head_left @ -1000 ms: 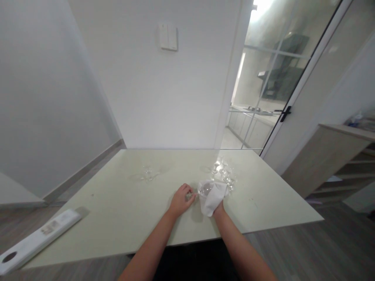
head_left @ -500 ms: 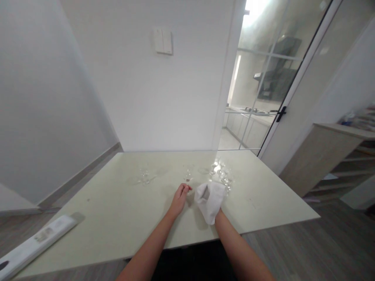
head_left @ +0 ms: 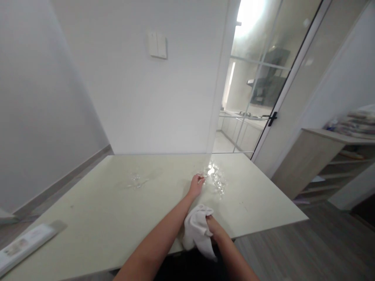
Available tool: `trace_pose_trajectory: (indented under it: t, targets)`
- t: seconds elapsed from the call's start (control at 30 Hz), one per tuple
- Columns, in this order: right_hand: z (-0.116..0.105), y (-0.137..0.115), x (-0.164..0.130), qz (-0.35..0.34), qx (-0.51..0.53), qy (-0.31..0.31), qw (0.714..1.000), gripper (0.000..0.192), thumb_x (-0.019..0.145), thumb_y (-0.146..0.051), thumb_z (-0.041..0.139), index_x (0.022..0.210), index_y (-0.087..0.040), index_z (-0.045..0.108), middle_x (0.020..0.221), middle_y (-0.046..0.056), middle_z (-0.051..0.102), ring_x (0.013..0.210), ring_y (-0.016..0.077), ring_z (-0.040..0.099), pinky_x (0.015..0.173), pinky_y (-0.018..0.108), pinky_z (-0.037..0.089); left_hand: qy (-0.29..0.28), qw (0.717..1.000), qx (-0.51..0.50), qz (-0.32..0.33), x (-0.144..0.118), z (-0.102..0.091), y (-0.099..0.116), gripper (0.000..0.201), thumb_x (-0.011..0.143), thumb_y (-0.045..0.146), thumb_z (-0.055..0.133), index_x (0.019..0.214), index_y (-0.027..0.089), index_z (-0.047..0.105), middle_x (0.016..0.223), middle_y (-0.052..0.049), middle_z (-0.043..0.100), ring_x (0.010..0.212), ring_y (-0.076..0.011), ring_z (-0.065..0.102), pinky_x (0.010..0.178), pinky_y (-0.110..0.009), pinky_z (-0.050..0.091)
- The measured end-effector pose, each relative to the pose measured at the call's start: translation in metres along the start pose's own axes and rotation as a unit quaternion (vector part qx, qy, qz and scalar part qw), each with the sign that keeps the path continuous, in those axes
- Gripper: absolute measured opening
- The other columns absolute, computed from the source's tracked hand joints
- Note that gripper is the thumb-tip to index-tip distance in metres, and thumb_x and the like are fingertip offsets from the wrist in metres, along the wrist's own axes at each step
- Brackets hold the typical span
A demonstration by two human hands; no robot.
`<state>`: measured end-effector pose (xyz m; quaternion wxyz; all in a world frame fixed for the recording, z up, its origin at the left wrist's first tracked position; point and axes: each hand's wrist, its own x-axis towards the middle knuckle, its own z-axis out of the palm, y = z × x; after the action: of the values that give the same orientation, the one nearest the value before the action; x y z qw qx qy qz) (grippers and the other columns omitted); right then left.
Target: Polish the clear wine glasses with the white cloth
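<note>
My left hand (head_left: 197, 185) reaches forward at the near left edge of a cluster of clear, shiny glass-like pieces (head_left: 217, 179). Its fingers are pinched together at a see-through piece (head_left: 200, 175), whose exact shape is hard to make out. Closer to my body, my right hand (head_left: 213, 226) grips a crumpled white cloth (head_left: 197, 226), which hangs down over the table's front edge and hides part of the fingers. Farther left, more clear glass-like pieces (head_left: 135, 179) lie apart from the cluster.
The pale table (head_left: 117, 218) reaches back to the wall. On its front left corner lies a long white box-like object (head_left: 26, 246). A glass-paned door (head_left: 249, 93) with a black handle stands behind right, and a wooden shelf unit (head_left: 307, 156) is at the right.
My left hand has moved forward and right to the clear cluster; the clear piece that was beyond it has left its spot. My right hand has drawn the cloth back toward my body.
</note>
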<state>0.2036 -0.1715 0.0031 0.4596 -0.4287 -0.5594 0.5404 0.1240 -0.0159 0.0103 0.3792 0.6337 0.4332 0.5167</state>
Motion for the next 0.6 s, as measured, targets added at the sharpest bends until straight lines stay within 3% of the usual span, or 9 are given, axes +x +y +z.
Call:
trace_pose_trajectory:
  t: [0.07, 0.13, 0.4, 0.6]
  targets:
    - [-0.003, 0.006, 0.002, -0.003, -0.066, -0.046, 0.997, 0.019, 0.075, -0.039, 0.072, 0.085, -0.024, 0.077, 0.095, 0.008, 0.075, 0.103, 0.0308, 0.065, 0.107, 0.047, 0.041, 0.009, 1.0, 0.03, 0.002, 0.003, 0.004, -0.001, 0.007, 0.081, 0.023, 0.063, 0.081, 0.018, 0.058, 0.094, -0.006, 0.067, 0.096, -0.0209, 0.062, 0.092, -0.037, 0.045]
    - [-0.005, 0.011, 0.004, -0.022, -0.128, -0.086, 0.988, 0.019, 0.071, -0.037, 0.07, 0.082, -0.025, 0.079, 0.092, 0.009, 0.077, 0.103, 0.0325, 0.066, 0.108, 0.045, 0.041, 0.004, 0.998, 0.06, 0.002, 0.003, 0.007, -0.002, 0.006, 0.078, 0.019, 0.066, 0.077, 0.018, 0.06, 0.092, -0.005, 0.068, 0.095, -0.0211, 0.062, 0.093, -0.037, 0.044]
    - [-0.01, 0.026, 0.002, -0.08, -0.373, -0.189, 0.905, 0.037, 0.084, -0.03, 0.054, 0.115, -0.019, 0.071, 0.122, 0.013, 0.071, 0.119, 0.025, 0.063, 0.113, 0.04, 0.04, -0.035, 0.986, 0.162, -0.021, 0.006, 0.022, -0.006, 0.002, 0.077, 0.017, 0.068, 0.078, 0.016, 0.069, 0.082, -0.003, 0.071, 0.08, -0.018, 0.064, 0.08, -0.03, 0.047]
    - [-0.009, 0.024, 0.003, -0.086, -0.416, -0.216, 0.879, 0.039, 0.088, -0.023, 0.05, 0.123, -0.017, 0.067, 0.128, 0.013, 0.068, 0.124, 0.0226, 0.061, 0.113, 0.039, 0.041, -0.058, 0.979, 0.195, -0.005, 0.01, 0.025, -0.005, 0.015, 0.08, 0.017, 0.068, 0.095, 0.017, 0.07, 0.088, -0.003, 0.073, 0.083, -0.0165, 0.067, 0.081, -0.028, 0.049]
